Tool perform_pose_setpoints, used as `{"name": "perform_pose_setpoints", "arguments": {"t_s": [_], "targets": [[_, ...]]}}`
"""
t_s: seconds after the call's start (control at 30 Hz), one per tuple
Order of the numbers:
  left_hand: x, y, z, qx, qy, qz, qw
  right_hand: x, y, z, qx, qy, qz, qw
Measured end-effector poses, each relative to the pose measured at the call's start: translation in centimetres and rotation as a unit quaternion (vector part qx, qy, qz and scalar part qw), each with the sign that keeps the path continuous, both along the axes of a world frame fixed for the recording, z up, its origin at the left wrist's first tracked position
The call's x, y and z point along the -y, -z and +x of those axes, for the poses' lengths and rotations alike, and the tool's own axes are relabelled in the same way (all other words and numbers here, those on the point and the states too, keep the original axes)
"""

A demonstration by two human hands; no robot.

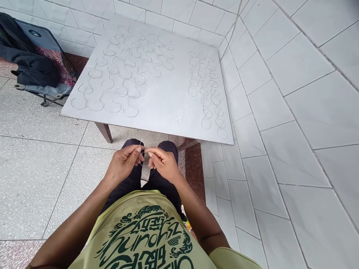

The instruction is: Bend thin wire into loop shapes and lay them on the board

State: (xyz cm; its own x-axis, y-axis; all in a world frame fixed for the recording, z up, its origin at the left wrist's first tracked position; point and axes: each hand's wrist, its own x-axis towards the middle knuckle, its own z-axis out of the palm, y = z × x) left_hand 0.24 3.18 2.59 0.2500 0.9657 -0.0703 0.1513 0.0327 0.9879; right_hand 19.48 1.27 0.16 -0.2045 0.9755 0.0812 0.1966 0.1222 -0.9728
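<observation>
Wire loop [142, 158] sits btwn left hand [123, 163] & right hand [164, 163], both pinching it at fingertips, above lap.

Shirt [146, 239]: dark green ornate lettering across my chest, upside down; I cannot read the words.
Round emblem [35, 33]: too small to read.

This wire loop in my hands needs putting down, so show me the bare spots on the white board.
Bare: the strip between the left cluster of wire loops and the right column of loops, widest at the near edge of the board. Crowded: both loop groups, the right column reaching the near right corner.
</observation>
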Motion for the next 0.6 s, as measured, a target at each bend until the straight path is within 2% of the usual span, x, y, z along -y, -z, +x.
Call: {"name": "perform_pose_setpoints", "arguments": {"t_s": [0.1, 0.27, 0.4, 0.6], "targets": [[0.0, 0.4, 0.0, -0.032, 0.0, 0.018, 0.999, -0.1, 0.2, -0.1, 0.009, -0.011, 0.01, 1.0], [-0.3, 0.3, 0.4, -0.098, -0.046, 0.059, 0.992, 0.0, 0.3, -0.3, 0.034, -0.027, 0.038, 0.998], [-0.6, 0.0, 0.9, -0.067, -0.064, 0.031, 0.995, -0.1, 0.2, -0.4, 0.021, 0.007, 0.033, 0.999], [-0.3, -0.4, 1.2, 0.006, -0.037, -0.027, 0.999, -0.4, 0.5, -0.2, 0.008, 0.037, 0.01, 0.999]]}}
